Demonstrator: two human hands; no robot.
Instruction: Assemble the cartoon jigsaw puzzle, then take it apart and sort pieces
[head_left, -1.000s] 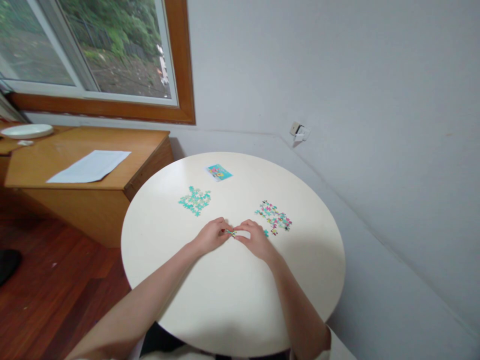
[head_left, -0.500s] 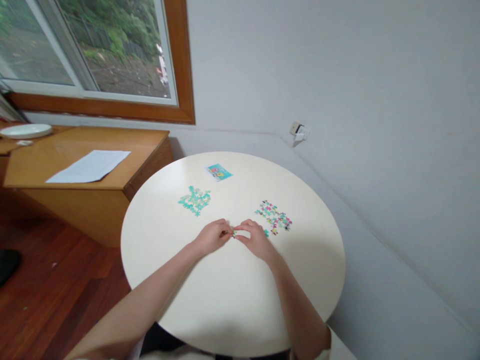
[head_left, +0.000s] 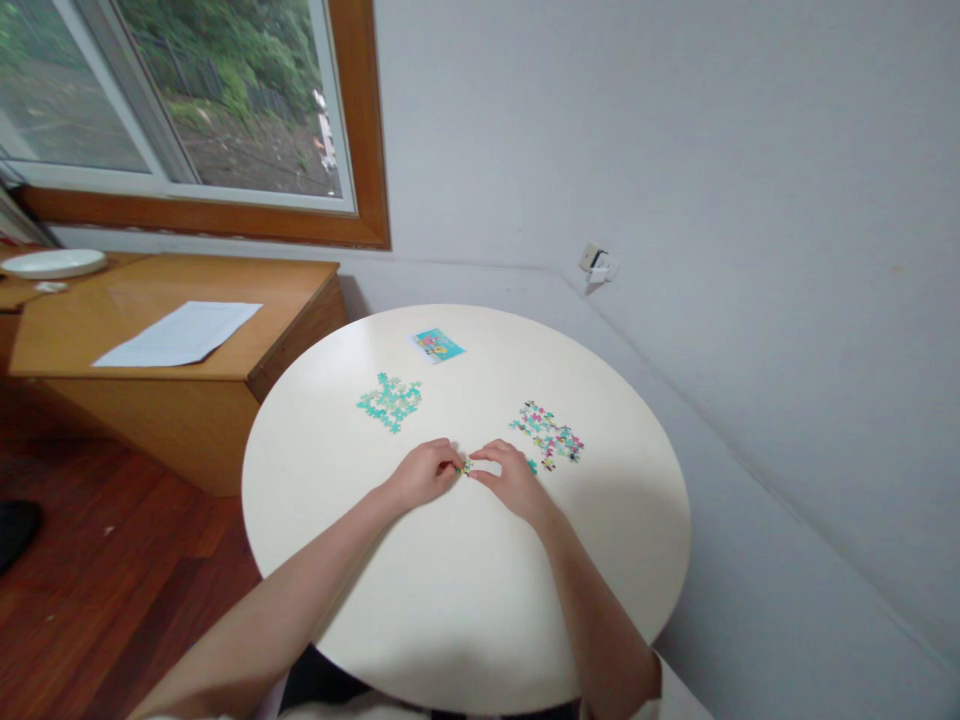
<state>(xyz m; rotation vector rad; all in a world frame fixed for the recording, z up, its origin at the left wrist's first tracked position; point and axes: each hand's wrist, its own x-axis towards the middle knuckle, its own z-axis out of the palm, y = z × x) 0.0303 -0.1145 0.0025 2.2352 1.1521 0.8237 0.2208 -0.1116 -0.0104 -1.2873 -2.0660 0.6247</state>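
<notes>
A few small jigsaw puzzle pieces (head_left: 466, 467), yellow, green and dark, lie between my hands near the middle of the round white table (head_left: 450, 590). My left hand (head_left: 427, 472) is closed, with thumb and fingertips pinching the left side of these pieces. From the right, my right hand (head_left: 511, 478) curves its thumb and forefinger around the pieces, its fingertips at their edges. How the pieces are joined is too small to make out. Just beyond my right hand lies a spread of multicoloured puzzle pieces (head_left: 551, 437), with a teal piece (head_left: 532, 467) beside the knuckles.
Teal puzzle pieces (head_left: 390, 402) are spread on the left of the table. Behind them lies a colourful picture card (head_left: 438, 345). A wooden desk (head_left: 292, 310) bearing a white paper sheet (head_left: 180, 334) and a white plate (head_left: 54, 264) stands at left. A wall rises behind.
My left fingers have shifted very slightly left, so a little more of the pieces between my hands shows. My right hand stays almost in place.
</notes>
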